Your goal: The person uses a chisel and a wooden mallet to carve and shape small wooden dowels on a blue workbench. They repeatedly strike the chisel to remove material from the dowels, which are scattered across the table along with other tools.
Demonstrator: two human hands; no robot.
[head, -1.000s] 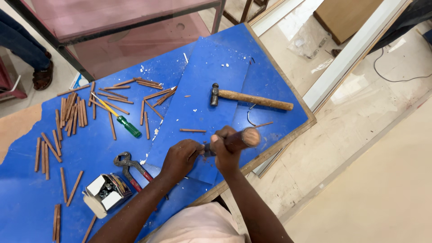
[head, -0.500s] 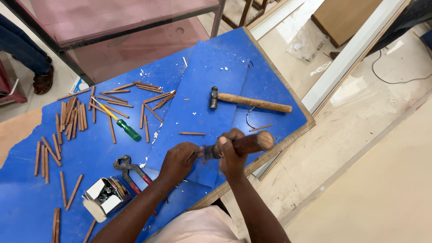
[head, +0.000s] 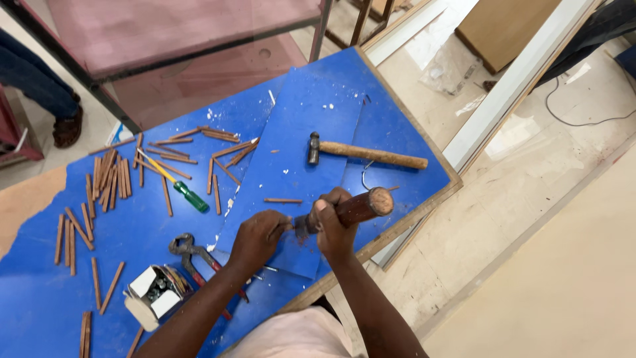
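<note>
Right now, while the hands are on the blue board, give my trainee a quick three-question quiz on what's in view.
1. True or false: the right hand grips a wooden-handled hammer.
2. What lies directly beyond the hands on the blue board? A) a second hammer B) a saw C) a paintbrush
3. Fill in: the screwdriver among the copper-coloured sticks has a ____ handle.

Key: 1 true. 2 A. 3 green. Also worth noting: the left hand pinches a small piece at the hammer's head, with pincers and a small white box to its left.
</note>
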